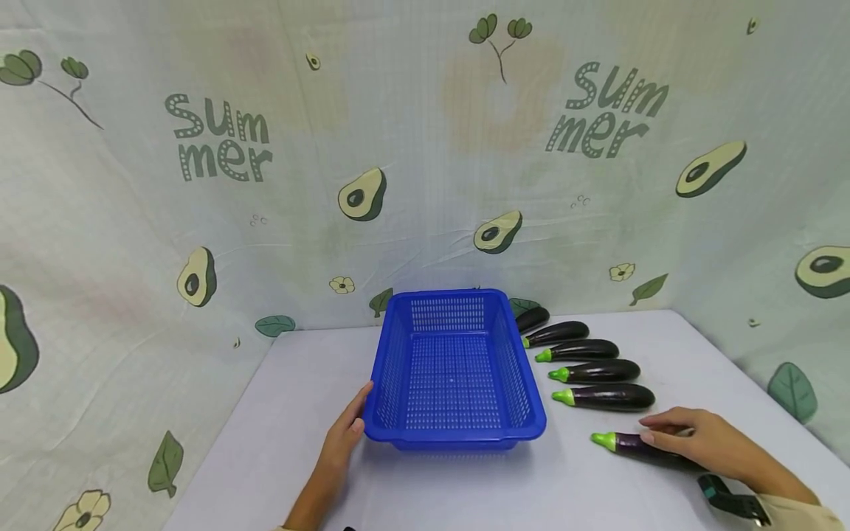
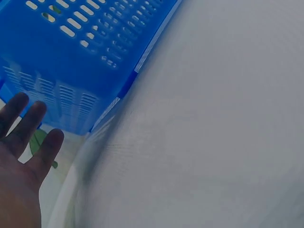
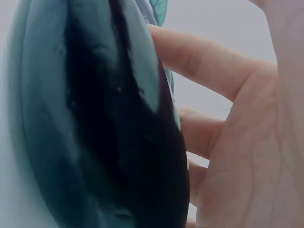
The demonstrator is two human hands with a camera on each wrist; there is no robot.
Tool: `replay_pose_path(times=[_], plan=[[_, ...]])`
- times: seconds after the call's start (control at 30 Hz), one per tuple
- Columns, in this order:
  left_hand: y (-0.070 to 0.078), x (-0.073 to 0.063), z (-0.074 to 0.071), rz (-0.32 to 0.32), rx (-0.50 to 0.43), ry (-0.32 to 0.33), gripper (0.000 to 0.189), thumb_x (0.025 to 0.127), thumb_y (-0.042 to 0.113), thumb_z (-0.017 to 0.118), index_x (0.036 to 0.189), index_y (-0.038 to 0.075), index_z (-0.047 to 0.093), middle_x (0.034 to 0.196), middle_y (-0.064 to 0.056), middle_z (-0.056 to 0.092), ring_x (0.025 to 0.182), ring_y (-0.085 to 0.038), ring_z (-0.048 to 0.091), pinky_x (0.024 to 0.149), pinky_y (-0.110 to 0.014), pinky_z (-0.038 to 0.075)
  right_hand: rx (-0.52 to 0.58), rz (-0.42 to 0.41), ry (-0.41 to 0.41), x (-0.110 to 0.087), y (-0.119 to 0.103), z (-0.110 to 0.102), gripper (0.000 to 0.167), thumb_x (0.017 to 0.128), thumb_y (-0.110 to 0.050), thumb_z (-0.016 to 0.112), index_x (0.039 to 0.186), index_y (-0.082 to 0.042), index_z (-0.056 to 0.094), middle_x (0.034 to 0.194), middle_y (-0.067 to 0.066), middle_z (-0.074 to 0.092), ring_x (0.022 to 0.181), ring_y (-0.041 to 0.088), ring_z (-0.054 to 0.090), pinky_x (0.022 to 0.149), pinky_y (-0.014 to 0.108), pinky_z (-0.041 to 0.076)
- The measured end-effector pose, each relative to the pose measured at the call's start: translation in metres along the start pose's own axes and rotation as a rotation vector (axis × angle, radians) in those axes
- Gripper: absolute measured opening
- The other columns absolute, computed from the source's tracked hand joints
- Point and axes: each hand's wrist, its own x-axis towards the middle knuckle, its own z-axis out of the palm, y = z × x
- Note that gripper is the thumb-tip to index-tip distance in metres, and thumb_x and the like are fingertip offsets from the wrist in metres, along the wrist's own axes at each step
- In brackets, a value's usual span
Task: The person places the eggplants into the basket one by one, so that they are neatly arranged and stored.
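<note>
A blue plastic basket (image 1: 454, 435) stands on the white table, with no contents visible inside. My left hand (image 1: 344, 431) is at its left near corner, fingertips at the rim. In the left wrist view, the fingers (image 2: 45, 147) of that hand are straight and spread beside the basket's slotted wall (image 2: 57, 57). On the right, my right hand (image 1: 704, 442) holds a dark purple eggplant (image 1: 627, 445) lying on the table, its green stem end pointing left. The right wrist view shows the glossy eggplant (image 3: 114, 118) up close, with fingers (image 3: 199, 57) along its side; the thumb's contact is unclear there.
Several more eggplants (image 1: 604, 397) lie in a row right of the basket, stems toward it; the basket partly hides the farthest (image 1: 533, 318). Behind the table (image 1: 312, 383) hangs a printed cloth (image 1: 425, 147) with avocados and lettering. A dark wrist device (image 1: 730, 501) sits on my right wrist.
</note>
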Motion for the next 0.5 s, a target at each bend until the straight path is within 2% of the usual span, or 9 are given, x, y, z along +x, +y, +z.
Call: replay_pose_path(times=[0.07,0.17,0.33,0.5], plan=[[0.000,0.000,0.000,0.013,-0.006,-0.015,0.052,0.105,0.015,0.035,0.157,0.018,0.037,0.160,-0.008,0.033,0.145,-0.010,0.029,0.111,-0.018,0.022,0.014,-0.013,-0.009,0.000,0.002,0.000,0.049,0.094,-0.044,0.067,0.119,-0.002,0.072,0.106,0.006,0.071,0.095,0.024,0.065,0.075,0.040,0.055],[0.001,0.000,0.000,0.034,0.000,-0.021,0.052,0.105,0.012,0.035,0.156,0.017,0.037,0.160,-0.009,0.032,0.147,-0.018,0.027,0.112,-0.018,0.023,0.027,-0.030,-0.033,0.000,0.004,-0.001,0.048,0.094,-0.043,0.068,0.121,-0.003,0.071,0.109,0.007,0.071,0.096,0.022,0.064,0.074,0.035,0.055],[0.002,0.001,0.000,0.029,0.026,-0.018,0.050,0.105,0.015,0.036,0.155,0.019,0.040,0.159,-0.007,0.035,0.147,-0.025,0.027,0.112,-0.020,0.023,0.035,-0.094,-0.071,0.000,0.011,-0.003,0.044,0.094,-0.038,0.069,0.122,-0.004,0.070,0.113,0.008,0.069,0.095,0.010,0.061,0.073,0.027,0.053],[0.001,0.000,0.002,0.020,0.019,-0.020,0.048,0.105,0.013,0.037,0.152,0.017,0.045,0.157,-0.006,0.039,0.146,-0.028,0.029,0.112,-0.021,0.025,0.040,-0.081,-0.099,0.000,0.014,-0.004,0.040,0.093,-0.037,0.070,0.119,-0.006,0.072,0.111,0.007,0.067,0.093,0.016,0.057,0.073,0.033,0.050]])
